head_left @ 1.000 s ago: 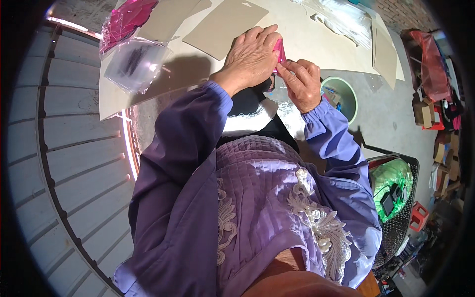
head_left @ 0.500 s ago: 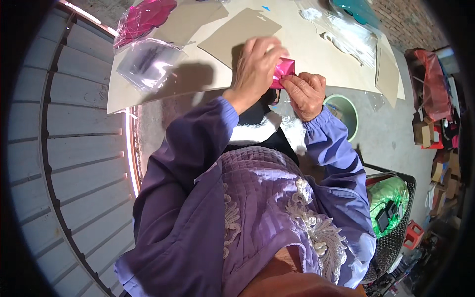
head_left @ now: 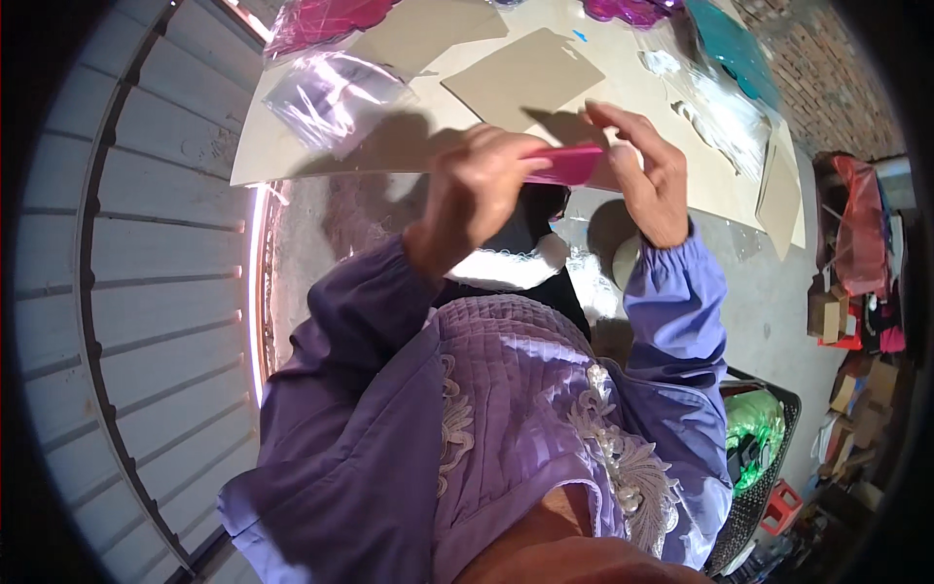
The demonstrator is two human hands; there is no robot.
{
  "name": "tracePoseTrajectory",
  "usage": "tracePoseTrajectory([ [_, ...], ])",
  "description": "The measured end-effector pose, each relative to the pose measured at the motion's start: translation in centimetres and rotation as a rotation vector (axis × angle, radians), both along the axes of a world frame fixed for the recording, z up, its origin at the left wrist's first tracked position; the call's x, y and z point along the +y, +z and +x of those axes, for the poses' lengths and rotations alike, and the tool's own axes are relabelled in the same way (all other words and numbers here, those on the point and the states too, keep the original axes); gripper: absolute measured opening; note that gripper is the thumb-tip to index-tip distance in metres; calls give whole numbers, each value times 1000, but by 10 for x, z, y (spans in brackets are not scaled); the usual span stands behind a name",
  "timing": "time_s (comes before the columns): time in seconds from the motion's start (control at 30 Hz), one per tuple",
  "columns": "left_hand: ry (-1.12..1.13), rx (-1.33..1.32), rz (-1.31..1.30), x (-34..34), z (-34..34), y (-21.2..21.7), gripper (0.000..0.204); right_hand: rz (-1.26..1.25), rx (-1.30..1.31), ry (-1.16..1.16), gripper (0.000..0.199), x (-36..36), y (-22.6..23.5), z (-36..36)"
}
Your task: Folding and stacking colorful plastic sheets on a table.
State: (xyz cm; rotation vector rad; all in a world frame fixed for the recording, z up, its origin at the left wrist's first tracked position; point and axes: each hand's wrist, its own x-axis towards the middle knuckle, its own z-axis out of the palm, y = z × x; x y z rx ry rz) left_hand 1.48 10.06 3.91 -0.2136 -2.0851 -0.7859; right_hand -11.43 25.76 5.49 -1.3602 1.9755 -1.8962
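A small, shiny magenta piece of foil-like material is pinched in my left hand, above the table's near edge. My right hand is at the piece's right end with its fingers spread; its thumb is close to the edge, and whether it touches I cannot tell. Beyond my hands a grey-brown card sheet lies on the pale table. Clear plastic sleeves lie to the left of it.
Magenta packets lie at the far left, a teal packet and clear wrap at the far right. Card overhangs the right edge. A dark basket with a green bag and a red stool stand lower right.
My right hand has let go of the magenta piece and opened, moving right. My left hand has come lower and left, still holding the piece, which now appears more edge-on.
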Motion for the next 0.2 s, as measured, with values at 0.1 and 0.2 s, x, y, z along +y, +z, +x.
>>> tracePoseTrajectory([
  [0.1, 258, -145, 226, -20, 23, 3, 14, 182, 450, -96, 46, -32, -14, -5],
  [0.2, 322, -12, 383, -45, 29, 4, 8, 583, 580, -58, 50, -71, -22, 10],
])
